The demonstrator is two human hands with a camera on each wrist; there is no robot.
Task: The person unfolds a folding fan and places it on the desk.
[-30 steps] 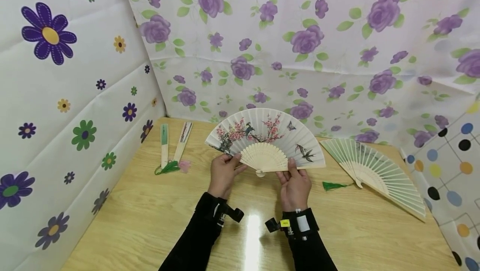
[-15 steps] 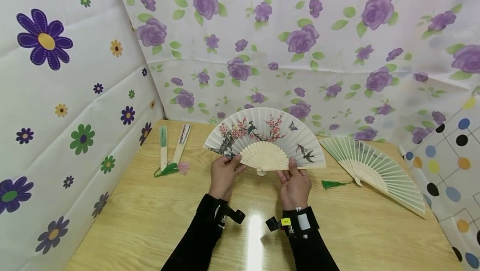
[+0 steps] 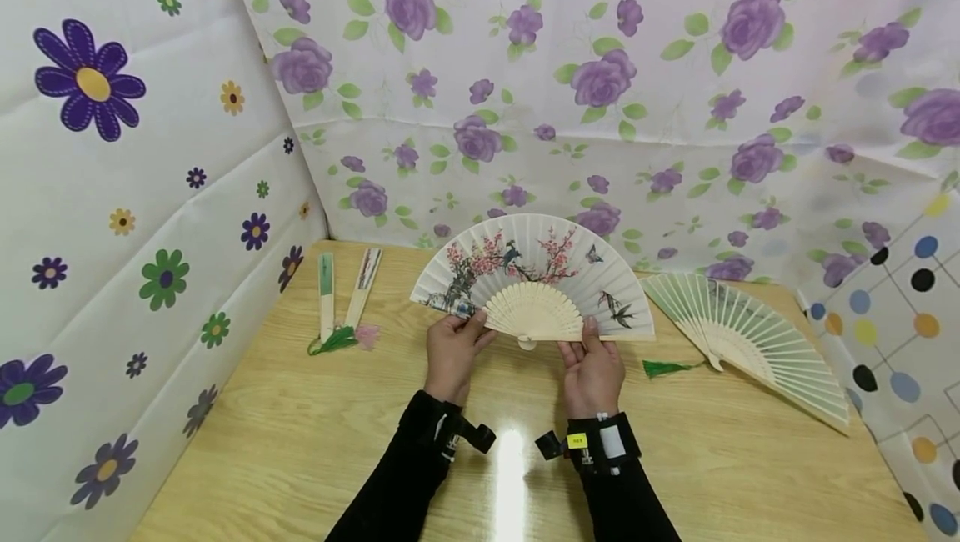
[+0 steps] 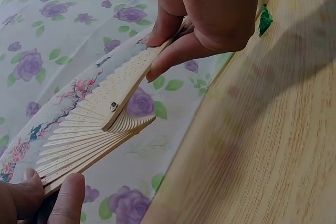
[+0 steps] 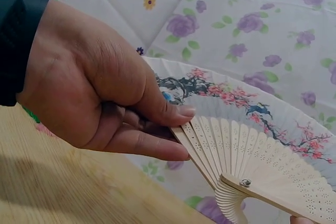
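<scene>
A spread folding fan [image 3: 557, 263], white with pink blossoms, birds and pale pierced ribs, is held upright above the table by both hands. My left hand [image 3: 450, 358] pinches its left end stick between thumb and fingers. My right hand [image 3: 595, 377] grips the opposite end stick, thumb on the front. In the left wrist view, the right hand [image 4: 215, 11] is at the top and the left fingers [image 4: 67, 199] at lower left. The right wrist view shows the left hand [image 5: 105, 87] close up and the fan's metal rivet [image 5: 245, 182].
A spread green fan [image 3: 757, 338] with a green tassel [image 3: 667, 368] lies at right. Two folded fans, one green [image 3: 326, 296] and one whitish [image 3: 364, 288], lie at back left with tassels. Patterned cloth walls [image 3: 540, 92] stand behind and beside the wooden table [image 3: 315, 434].
Both hands have shifted slightly to the right with the fan, which stays spread. The head view has also moved a little. The other fans lie as before.
</scene>
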